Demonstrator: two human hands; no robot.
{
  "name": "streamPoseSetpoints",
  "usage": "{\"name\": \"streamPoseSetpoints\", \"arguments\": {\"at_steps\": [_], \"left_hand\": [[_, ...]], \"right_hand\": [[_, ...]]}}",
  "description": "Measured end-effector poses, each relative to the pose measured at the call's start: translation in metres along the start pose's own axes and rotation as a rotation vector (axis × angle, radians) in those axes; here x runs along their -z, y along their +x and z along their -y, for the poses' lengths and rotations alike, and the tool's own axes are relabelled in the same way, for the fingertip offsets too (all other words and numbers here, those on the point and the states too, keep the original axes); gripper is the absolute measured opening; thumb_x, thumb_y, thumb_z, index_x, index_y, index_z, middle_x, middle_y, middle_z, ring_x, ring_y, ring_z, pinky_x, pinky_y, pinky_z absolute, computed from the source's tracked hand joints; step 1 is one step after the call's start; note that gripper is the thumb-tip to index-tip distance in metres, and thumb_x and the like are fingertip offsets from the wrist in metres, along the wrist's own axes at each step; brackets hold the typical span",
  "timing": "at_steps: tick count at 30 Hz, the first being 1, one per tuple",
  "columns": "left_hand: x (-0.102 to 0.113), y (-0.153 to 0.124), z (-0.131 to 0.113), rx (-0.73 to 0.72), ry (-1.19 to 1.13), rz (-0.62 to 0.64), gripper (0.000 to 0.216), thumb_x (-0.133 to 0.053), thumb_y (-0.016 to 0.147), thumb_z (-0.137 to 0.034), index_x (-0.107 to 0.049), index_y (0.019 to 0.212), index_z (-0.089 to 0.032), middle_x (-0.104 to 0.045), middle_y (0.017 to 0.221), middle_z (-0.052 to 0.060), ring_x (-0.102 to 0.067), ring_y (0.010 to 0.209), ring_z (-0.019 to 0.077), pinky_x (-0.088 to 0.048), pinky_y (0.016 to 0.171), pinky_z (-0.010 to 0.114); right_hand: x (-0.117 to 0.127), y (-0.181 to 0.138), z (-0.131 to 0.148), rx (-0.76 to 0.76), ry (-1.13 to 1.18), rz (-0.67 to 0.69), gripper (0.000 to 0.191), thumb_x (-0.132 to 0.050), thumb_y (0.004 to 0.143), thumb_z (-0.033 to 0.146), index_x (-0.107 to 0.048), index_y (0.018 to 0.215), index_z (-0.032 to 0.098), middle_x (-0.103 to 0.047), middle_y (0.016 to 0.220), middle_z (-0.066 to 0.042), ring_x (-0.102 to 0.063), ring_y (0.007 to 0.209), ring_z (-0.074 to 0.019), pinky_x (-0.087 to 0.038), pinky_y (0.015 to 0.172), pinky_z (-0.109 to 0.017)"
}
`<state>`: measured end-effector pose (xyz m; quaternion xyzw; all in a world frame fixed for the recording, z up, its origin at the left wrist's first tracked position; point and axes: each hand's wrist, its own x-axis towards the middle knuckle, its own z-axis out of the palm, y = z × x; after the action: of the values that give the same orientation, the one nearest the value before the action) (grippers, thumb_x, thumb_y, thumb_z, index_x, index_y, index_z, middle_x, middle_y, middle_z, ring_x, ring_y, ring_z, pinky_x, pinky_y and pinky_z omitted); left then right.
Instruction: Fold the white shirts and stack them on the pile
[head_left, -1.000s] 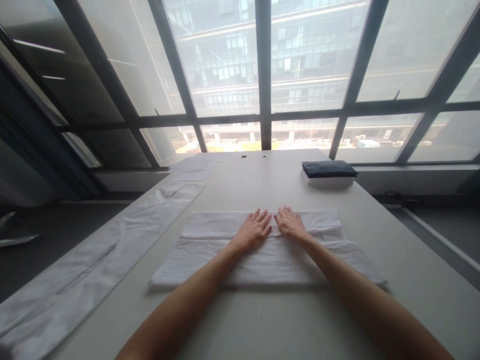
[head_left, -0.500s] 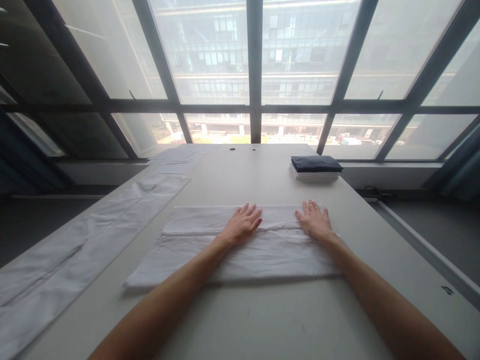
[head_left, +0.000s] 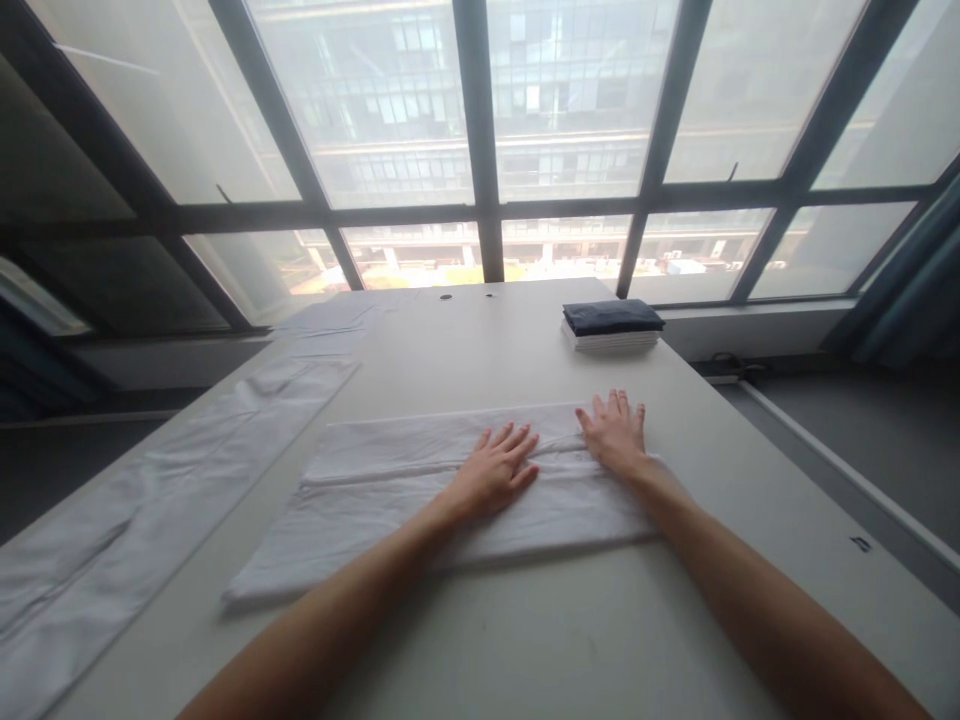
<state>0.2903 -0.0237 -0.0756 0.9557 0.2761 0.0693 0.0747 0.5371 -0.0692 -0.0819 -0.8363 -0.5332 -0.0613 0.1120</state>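
In front of me a folded white cloth garment (head_left: 375,520) lies flat on the white table (head_left: 525,640), with a seam-like fold running along its length. My left hand (head_left: 495,470) rests palm down on its middle, fingers spread. Near the garment's far right corner my right hand (head_left: 615,432) also lies flat, fingers apart, the tips at the far edge. Neither hand grips the cloth. What kind of garment it is I cannot tell from this folded shape.
Along the table's left side stretches another long white garment (head_left: 187,470), with pale flat cloth (head_left: 330,325) beyond it. A dark folded cloth (head_left: 613,316) tops a white folded stack (head_left: 615,341) at the far right. Windows (head_left: 390,110) stand behind the table.
My view has tilted and shifted slightly to the right. On the cloth, my left hand has slid a little nearer and rightward; my right hand stays near the far right corner.
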Motion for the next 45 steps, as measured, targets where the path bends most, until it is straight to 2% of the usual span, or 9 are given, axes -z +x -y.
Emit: {"name": "streamPoseSetpoints", "arguments": {"at_steps": [2, 4, 8, 15, 23, 27, 30, 35, 45], "left_hand": [[0.000, 0.001, 0.001, -0.003, -0.003, -0.007, 0.059, -0.026, 0.104, -0.057, -0.034, 0.156, -0.029, -0.028, 0.164, 0.004, -0.019, 0.153, 0.0278, -0.017, 0.122, 0.054], [-0.001, 0.001, 0.002, -0.006, -0.003, -0.009, 0.059, -0.028, 0.104, -0.057, -0.034, 0.156, -0.030, -0.028, 0.164, 0.003, -0.020, 0.153, 0.0284, -0.017, 0.122, 0.055], [-0.004, 0.002, 0.002, -0.004, 0.002, -0.023, 0.059, -0.031, 0.103, -0.056, -0.033, 0.156, -0.030, -0.030, 0.163, 0.004, -0.021, 0.152, 0.0289, -0.018, 0.121, 0.056], [-0.004, 0.000, 0.001, -0.005, 0.002, -0.025, 0.058, -0.031, 0.104, -0.054, -0.033, 0.156, -0.030, -0.030, 0.163, 0.004, -0.022, 0.152, 0.0276, -0.017, 0.122, 0.054], [-0.002, -0.001, -0.001, 0.010, 0.003, -0.014, 0.057, -0.031, 0.104, -0.055, -0.036, 0.155, -0.030, -0.029, 0.164, 0.003, -0.022, 0.152, 0.0268, -0.018, 0.122, 0.054], [-0.001, -0.001, -0.001, 0.018, 0.002, -0.011, 0.057, -0.030, 0.104, -0.055, -0.036, 0.155, -0.030, -0.029, 0.164, 0.003, -0.022, 0.152, 0.0268, -0.018, 0.122, 0.053], [-0.001, -0.002, -0.001, 0.022, -0.006, -0.006, 0.057, -0.030, 0.104, -0.055, -0.036, 0.155, -0.031, -0.028, 0.164, 0.003, -0.022, 0.152, 0.0269, -0.018, 0.122, 0.053], [-0.002, -0.003, -0.001, 0.016, -0.020, -0.013, 0.058, -0.028, 0.104, -0.057, -0.036, 0.155, -0.030, -0.029, 0.164, 0.003, -0.022, 0.152, 0.0280, -0.017, 0.122, 0.054], [-0.001, -0.003, -0.001, -0.001, -0.034, -0.013, 0.057, -0.024, 0.104, -0.056, -0.037, 0.154, -0.032, -0.030, 0.164, 0.004, -0.022, 0.152, 0.0283, -0.018, 0.121, 0.054]], "right_hand": [[0.005, -0.005, 0.009, 0.029, 0.029, -0.086, 0.066, -0.022, 0.103, 0.051, -0.044, 0.149, 0.008, -0.031, 0.160, -0.025, -0.017, 0.152, -0.0342, -0.008, 0.119, -0.057], [0.006, -0.009, 0.020, 0.164, 0.086, -0.086, 0.063, -0.022, 0.104, 0.048, -0.039, 0.152, 0.013, -0.028, 0.163, -0.020, -0.014, 0.153, -0.0288, -0.011, 0.121, -0.051], [-0.002, -0.017, 0.037, 0.364, 0.153, 0.132, 0.061, -0.025, 0.103, 0.052, -0.036, 0.155, 0.022, -0.023, 0.166, -0.013, -0.014, 0.154, -0.0274, -0.012, 0.121, -0.050], [-0.009, -0.016, 0.032, 0.254, 0.123, 0.181, 0.062, -0.023, 0.104, 0.049, -0.032, 0.157, 0.018, -0.024, 0.165, -0.018, -0.016, 0.153, -0.0293, -0.009, 0.121, -0.052], [-0.010, -0.009, 0.026, 0.111, 0.082, 0.242, 0.067, -0.030, 0.102, 0.049, -0.024, 0.159, 0.015, -0.013, 0.167, -0.020, -0.006, 0.154, -0.0309, -0.006, 0.121, -0.050], [-0.009, -0.002, 0.024, 0.007, 0.117, 0.303, 0.073, -0.027, 0.101, 0.051, -0.025, 0.158, 0.005, -0.017, 0.165, -0.023, -0.010, 0.154, -0.0312, -0.009, 0.122, -0.046], [-0.007, 0.003, 0.020, -0.093, 0.091, 0.264, 0.077, -0.027, 0.101, 0.049, -0.024, 0.155, -0.004, -0.020, 0.164, -0.024, -0.014, 0.153, -0.0316, -0.011, 0.122, -0.043], [-0.009, 0.009, 0.003, -0.121, 0.033, 0.214, 0.076, -0.025, 0.100, 0.046, -0.025, 0.153, -0.008, -0.022, 0.163, -0.025, -0.017, 0.152, -0.0325, -0.011, 0.122, -0.044], [-0.011, 0.006, -0.012, -0.090, 0.102, 0.045, 0.063, -0.035, 0.099, 0.039, -0.039, 0.152, 0.004, -0.030, 0.161, -0.024, -0.023, 0.150, -0.0337, -0.016, 0.120, -0.054]]}}
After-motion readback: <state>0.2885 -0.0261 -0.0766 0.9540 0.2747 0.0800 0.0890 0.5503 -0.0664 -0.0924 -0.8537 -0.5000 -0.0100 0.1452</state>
